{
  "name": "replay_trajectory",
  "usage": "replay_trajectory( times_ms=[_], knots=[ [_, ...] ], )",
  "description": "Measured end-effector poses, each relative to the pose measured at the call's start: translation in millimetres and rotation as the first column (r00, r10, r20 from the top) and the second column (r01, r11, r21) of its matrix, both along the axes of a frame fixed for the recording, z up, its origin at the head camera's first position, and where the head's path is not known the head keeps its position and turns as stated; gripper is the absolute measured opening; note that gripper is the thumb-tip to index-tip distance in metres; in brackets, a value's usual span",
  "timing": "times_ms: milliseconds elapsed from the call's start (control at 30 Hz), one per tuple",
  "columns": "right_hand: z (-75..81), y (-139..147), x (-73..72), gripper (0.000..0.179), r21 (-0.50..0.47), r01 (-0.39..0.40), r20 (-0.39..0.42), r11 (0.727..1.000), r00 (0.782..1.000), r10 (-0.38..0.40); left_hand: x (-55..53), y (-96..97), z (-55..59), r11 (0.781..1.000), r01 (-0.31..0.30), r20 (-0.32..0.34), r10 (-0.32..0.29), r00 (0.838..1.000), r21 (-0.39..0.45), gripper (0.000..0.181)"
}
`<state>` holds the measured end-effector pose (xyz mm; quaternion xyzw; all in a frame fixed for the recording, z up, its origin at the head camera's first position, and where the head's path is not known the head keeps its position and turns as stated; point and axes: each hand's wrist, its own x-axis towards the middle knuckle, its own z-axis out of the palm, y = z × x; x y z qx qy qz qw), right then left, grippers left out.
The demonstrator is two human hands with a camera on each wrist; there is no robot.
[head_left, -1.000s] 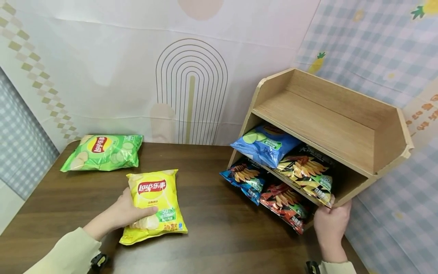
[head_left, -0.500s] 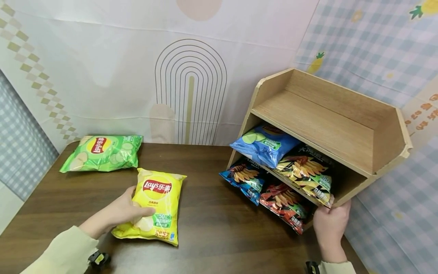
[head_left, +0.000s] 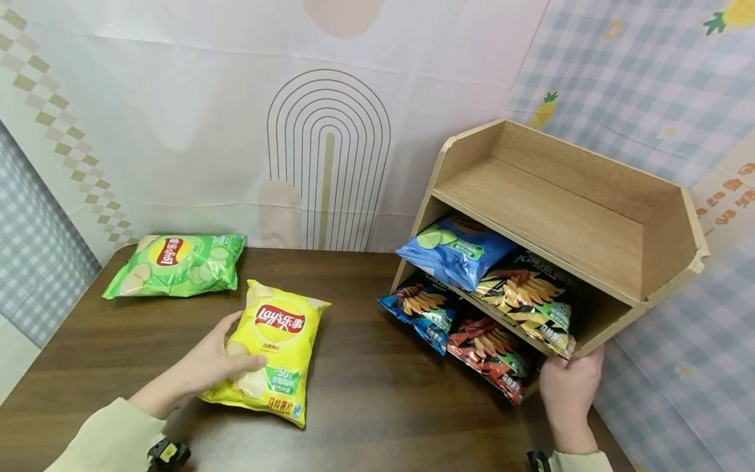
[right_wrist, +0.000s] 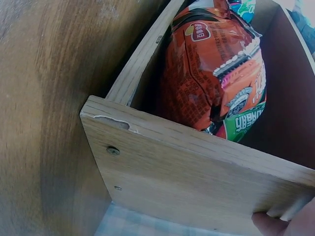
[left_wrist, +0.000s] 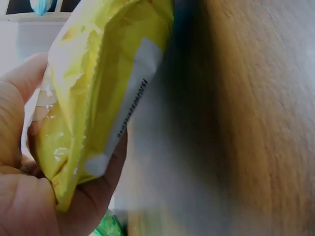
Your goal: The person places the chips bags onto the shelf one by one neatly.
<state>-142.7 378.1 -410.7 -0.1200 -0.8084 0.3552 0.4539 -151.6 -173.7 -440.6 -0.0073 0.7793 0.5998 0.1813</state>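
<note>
My left hand [head_left: 219, 360] grips the left side of a yellow bag of potato chips [head_left: 290, 321], thumb on its front and fingers behind. In the left wrist view the yellow bag [left_wrist: 83, 98] leans on its edge, fingers wrapped under it. At the right, my right hand [head_left: 571, 387] holds the lower front of a wooden shelf's [head_left: 566, 196] right side. The right wrist view catches only fingers [right_wrist: 290, 223] against that panel. A green chip bag [head_left: 179, 263] lies at the back left of the table.
On the shelf's middle level sit a light-blue chip bag [head_left: 457, 249] and a black-and-yellow one [head_left: 527, 295]. Below them are a dark-blue bag [head_left: 421, 308] and a red bag [head_left: 489, 354], jutting past the front edge. A patterned cloth [head_left: 206, 118] hangs behind the brown table [head_left: 366, 380].
My left hand has turned the yellow bag clockwise, its top swinging right and slightly away from me. My right hand and the shelf have stayed put.
</note>
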Motion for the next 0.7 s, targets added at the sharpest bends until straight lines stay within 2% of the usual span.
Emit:
replay_trajectory(
  times_ms=[133,267,333,400,533,633,700],
  knots=[
    [-0.4,0,-0.5,0.039,0.008,-0.002,-0.009,1.0,1.0,0.002,2.3,4.8,11.7,0.995,0.0,0.008,-0.001,1.0,0.1,0.108],
    [-0.4,2,-0.4,0.039,0.008,-0.005,-0.016,1.0,1.0,0.005,3.0,24.2,38.4,0.969,0.014,-0.005,-0.013,1.0,0.248,0.094],
    [-0.3,3,0.1,0.04,0.007,-0.005,-0.016,1.0,1.0,0.005,2.6,39.7,54.6,0.944,0.042,-0.037,-0.032,0.999,0.328,0.087],
    [0.0,4,0.7,0.04,0.003,-0.003,-0.009,1.0,1.0,0.003,2.1,58.3,71.5,0.909,0.073,-0.064,-0.051,0.997,0.41,0.082],
    [1.0,3,0.8,0.04,-0.009,-0.002,0.017,1.0,1.0,0.003,0.3,103.8,105.6,0.845,0.162,-0.142,-0.102,0.985,0.511,0.077],
    [1.6,2,0.4,0.039,-0.011,-0.015,0.026,1.0,1.0,0.015,-2.4,142.0,130.0,0.805,0.23,-0.2,-0.141,0.97,0.547,0.078],
    [1.8,1,0.4,0.038,-0.009,-0.024,0.022,1.0,0.999,0.025,-3.8,167.2,145.1,0.79,0.256,-0.234,-0.146,0.961,0.558,0.082]
  ],
)
